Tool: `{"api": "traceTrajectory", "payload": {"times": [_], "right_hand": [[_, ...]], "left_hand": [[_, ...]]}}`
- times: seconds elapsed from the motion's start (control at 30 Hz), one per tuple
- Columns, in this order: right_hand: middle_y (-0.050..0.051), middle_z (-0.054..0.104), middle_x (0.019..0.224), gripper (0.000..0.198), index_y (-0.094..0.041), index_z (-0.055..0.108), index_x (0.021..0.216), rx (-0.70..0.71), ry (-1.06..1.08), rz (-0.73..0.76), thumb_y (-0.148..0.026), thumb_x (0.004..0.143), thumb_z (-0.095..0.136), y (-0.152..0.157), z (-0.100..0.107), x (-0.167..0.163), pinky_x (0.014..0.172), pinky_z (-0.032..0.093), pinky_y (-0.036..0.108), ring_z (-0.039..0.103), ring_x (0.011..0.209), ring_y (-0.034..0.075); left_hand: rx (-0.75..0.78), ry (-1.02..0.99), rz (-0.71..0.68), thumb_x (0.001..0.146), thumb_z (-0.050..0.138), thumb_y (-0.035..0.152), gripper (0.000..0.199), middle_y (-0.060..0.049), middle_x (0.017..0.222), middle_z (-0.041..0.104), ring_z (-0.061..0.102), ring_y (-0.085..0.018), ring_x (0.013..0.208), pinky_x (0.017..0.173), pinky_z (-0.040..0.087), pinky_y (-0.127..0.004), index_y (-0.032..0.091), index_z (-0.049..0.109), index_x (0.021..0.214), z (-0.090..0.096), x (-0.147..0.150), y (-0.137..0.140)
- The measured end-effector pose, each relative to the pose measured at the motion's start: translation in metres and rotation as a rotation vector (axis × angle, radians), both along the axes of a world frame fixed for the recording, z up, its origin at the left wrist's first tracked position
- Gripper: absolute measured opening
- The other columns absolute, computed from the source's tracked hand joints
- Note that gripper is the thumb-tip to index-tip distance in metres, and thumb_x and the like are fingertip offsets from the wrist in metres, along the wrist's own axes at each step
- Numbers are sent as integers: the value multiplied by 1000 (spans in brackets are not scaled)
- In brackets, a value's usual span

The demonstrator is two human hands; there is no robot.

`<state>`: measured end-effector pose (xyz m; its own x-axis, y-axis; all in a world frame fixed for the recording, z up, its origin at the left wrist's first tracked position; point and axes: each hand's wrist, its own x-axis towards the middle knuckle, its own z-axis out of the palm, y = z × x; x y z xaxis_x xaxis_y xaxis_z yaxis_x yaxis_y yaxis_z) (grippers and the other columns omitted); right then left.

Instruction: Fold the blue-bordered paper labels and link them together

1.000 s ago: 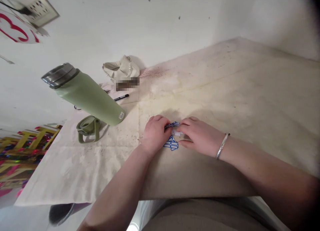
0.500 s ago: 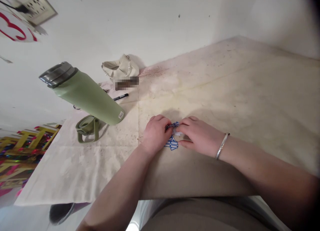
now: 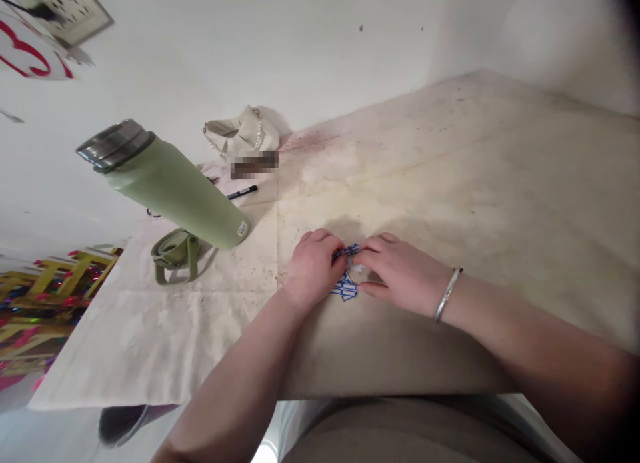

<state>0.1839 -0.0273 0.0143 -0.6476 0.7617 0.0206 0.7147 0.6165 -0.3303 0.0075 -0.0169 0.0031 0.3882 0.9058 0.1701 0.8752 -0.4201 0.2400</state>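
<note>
On left I saw one green lid (image 3: pixel 171 251), one green bottle (image 3: pixel 183 193); farther back, one pale bag (image 3: pixel 241 133), one black pen (image 3: pixel 243 193). Left hand (image 3: pixel 316 266) pinched one blue-lined strip (image 3: pixel 349 251) between both hands, long axis left to right, right end slightly farther; left hand nearer. Near side: one blue-lined piece (image 3: pixel 345 289); couldn't tell if joined. One white scrap (image 3: pixel 355 267) by right hand (image 3: pixel 400 273), thumb spread from fingers; couldn't tell whether fingers pinched.
</note>
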Motion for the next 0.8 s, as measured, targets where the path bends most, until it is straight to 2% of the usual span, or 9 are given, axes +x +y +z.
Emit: {"api": "traceTrajectory", "payload": {"times": [0.5, 0.8], "right_hand": [[12, 62, 93, 20, -12, 64, 88, -10, -13, -42, -30, 80, 61, 1, 4, -1, 85, 46, 38, 54, 94, 26], [12, 62, 97, 24, -12, 64, 97, -3, 2, -46, -29, 80, 61, 1, 2, 0, 86, 46, 39, 54, 97, 26]], "left_hand": [[-9, -57, -3, 77, 55, 19, 6, -3, 84, 60, 53, -18, 84, 77, 44, -30, 19, 61, 78, 1, 2, -2], [-37, -80, -8, 77, 54, 19, 7, -3, 81, 59, 53, -17, 81, 74, 44, -30, 19, 60, 76, 3, 4, -2]]}}
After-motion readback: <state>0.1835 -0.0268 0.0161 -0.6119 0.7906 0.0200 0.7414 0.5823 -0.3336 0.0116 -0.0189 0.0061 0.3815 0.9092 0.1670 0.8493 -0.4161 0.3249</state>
